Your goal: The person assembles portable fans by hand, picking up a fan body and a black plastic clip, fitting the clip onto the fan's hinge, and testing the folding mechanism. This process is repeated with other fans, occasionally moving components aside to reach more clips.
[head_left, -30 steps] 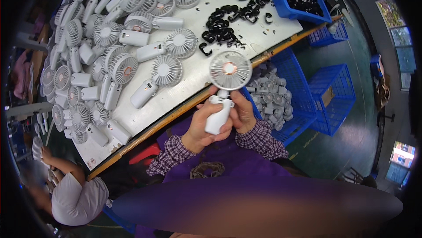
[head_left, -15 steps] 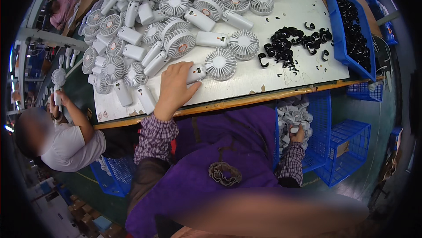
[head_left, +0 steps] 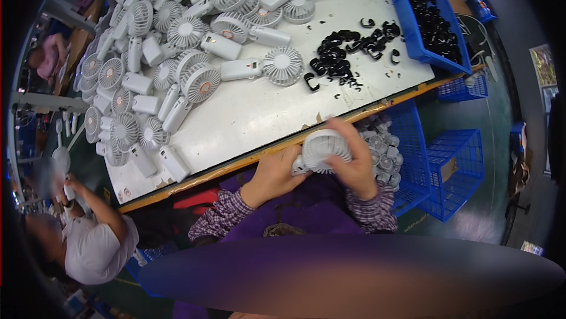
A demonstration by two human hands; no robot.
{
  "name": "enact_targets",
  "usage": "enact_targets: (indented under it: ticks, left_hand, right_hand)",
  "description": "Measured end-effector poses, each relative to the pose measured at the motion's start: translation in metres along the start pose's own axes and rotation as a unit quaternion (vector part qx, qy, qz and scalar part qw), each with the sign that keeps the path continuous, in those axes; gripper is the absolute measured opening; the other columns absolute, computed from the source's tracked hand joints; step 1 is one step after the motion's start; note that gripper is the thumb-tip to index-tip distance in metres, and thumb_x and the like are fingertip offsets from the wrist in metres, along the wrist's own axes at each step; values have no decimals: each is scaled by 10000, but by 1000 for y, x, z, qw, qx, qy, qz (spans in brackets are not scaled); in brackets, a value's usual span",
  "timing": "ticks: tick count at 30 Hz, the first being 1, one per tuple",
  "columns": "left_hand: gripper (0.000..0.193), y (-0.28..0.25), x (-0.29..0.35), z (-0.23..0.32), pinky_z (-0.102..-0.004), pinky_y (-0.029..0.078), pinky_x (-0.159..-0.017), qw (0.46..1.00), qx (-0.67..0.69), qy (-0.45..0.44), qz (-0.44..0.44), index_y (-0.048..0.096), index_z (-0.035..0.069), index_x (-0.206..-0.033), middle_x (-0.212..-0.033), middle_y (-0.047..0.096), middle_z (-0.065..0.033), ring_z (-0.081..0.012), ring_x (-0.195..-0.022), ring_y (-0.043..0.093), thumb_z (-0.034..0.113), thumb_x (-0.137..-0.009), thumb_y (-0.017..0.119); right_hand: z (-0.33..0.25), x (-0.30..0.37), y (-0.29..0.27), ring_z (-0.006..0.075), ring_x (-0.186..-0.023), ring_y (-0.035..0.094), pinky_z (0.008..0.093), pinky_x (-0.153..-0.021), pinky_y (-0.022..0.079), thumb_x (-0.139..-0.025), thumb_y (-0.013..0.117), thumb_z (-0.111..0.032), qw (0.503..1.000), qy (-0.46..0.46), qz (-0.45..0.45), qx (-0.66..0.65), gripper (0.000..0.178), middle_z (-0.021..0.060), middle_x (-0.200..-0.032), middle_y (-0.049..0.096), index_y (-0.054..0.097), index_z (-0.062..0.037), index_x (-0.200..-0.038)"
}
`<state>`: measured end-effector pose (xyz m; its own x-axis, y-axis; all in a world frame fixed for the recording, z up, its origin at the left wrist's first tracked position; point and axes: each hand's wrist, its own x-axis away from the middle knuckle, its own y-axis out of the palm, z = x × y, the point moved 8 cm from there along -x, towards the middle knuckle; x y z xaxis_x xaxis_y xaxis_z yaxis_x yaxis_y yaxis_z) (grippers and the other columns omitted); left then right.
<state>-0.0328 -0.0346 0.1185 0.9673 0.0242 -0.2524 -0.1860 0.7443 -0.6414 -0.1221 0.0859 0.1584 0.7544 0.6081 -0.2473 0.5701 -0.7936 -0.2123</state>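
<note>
A white handheld fan (head_left: 323,150) is gripped between the left hand (head_left: 272,176) and right hand (head_left: 354,163), both closed on it.

A white tabletop (head_left: 253,115) with a wooden front edge carries the things. Its far and left parts are crowded with white handheld fans (head_left: 177,42), lying flat and overlapping, round heads and stubby handles pointing every way; one fan (head_left: 268,66) lies apart, nearest the bare middle. To the right a loose heap of small black clips (head_left: 345,53) is scattered on the surface, just beside a blue bin (head_left: 407,21) filled with more black parts at the right end.
</note>
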Motion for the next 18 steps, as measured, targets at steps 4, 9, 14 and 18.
enact_targets:
  ticks: [4, 9, 14, 18]
  left_hand:
    - [569, -6, 11, -10, -360, 505, -660, 978, 153, -137, -20, 534, 35, -1187, -873, 656, -169, -318, -763, 657, 309, -737, 749]
    - [384, -8, 40, -37, -312, 502, -606, 963, 166, -210, 43, 682, 24, -965, -757, 681, -125, -244, -670, 671, 329, -740, 747]
    - [238, -26, 41, -52, -256, 460, -508, 937, 192, -276, 91, 691, 2, -776, -653, 663, -69, -110, -530, 603, 233, -764, 748]
    - [271, -22, 46, -76, -267, 515, -531, 810, 437, -389, 38, 598, -32, -893, -691, 627, -98, -140, -585, 617, 239, -887, 617]
  right_hand:
    - [-31, -20, 24, 269, -797, 635, 322, -707, 501, -736, 729, -77, 994, -86, -1, 66, 342, 164, -910, 630, 622, 31, -1042]
    - [-7, -25, 50, 235, -823, 632, 300, -738, 482, -762, 692, -80, 999, -1, -40, 24, 283, 134, -913, 636, 630, 16, -1021]
    - [18, -48, 58, 184, -794, 594, 272, -707, 470, -804, 661, -104, 998, -51, -25, 36, 211, 99, -832, 605, 635, 6, -982]
    - [13, -76, 23, 207, -632, 553, 313, -554, 445, -770, 684, -151, 957, -48, 104, 268, 149, 80, -758, 509, 621, -31, -833]
